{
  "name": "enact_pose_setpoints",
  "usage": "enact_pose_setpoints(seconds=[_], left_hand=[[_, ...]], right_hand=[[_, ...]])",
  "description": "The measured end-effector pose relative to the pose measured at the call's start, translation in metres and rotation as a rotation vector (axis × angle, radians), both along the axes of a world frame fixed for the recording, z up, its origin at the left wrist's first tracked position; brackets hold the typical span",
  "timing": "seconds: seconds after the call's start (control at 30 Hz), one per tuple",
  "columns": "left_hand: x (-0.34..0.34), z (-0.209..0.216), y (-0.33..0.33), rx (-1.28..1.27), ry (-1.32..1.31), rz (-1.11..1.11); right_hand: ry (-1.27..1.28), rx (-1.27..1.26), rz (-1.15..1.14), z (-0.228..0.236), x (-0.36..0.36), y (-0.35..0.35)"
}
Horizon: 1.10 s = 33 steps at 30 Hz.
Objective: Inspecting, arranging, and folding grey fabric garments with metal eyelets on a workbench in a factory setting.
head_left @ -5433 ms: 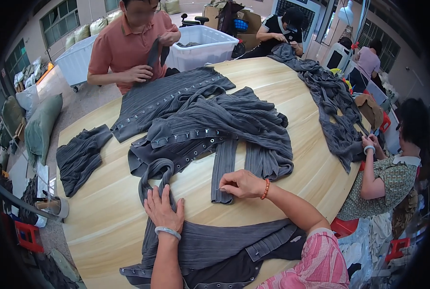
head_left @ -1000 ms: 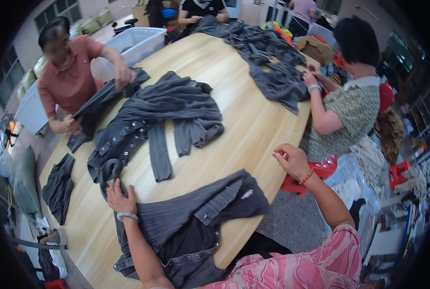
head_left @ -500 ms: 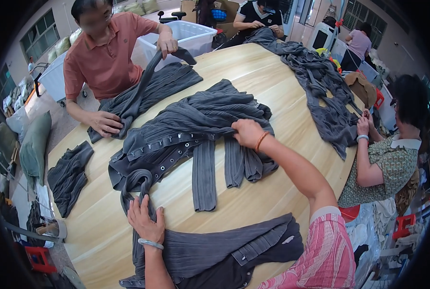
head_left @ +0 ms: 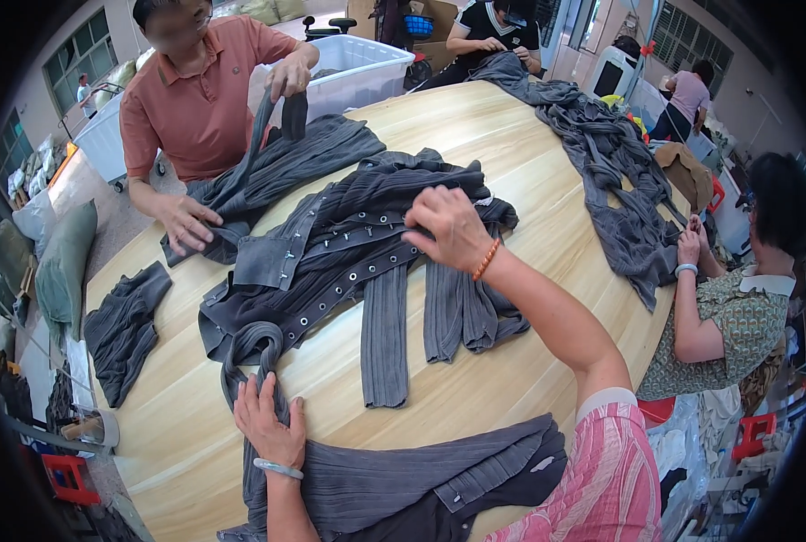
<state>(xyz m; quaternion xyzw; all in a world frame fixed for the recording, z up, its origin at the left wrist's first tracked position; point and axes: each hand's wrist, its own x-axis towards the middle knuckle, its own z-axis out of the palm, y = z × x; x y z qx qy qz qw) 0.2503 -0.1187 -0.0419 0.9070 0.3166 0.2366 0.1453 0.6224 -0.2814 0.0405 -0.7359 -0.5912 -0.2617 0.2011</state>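
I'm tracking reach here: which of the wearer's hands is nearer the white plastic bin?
Right. The right hand rests on the grey garment pile mid-table, toward the white plastic bin; the left hand presses fabric at the near edge.

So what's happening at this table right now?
Several people work on dark grey ribbed garments around a round wooden table. The camera wearer's left hand presses flat on a garment at the near edge, beside a twisted sleeve. Their right hand rests on top of the pile of snap-fronted garments in the middle. Across the table, a person in an orange shirt lifts another grey piece.
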Motion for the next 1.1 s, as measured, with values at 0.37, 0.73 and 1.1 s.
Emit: enact_pose_setpoints(seconds=[0.37,0.73,1.1], left_hand=[[0.001,0.000,-0.001,-0.003,0.004,-0.016],[0.001,-0.001,0.001,-0.003,-0.001,-0.014],[0.004,-0.003,0.000,0.006,-0.011,-0.013]], right_hand=[[0.088,0.022,-0.106,-0.063,-0.002,-0.020],[1.383,-0.302,0.388,-0.016,-0.113,-0.105],[1.485,-0.793,-0.506,0.020,-0.125,-0.311]])
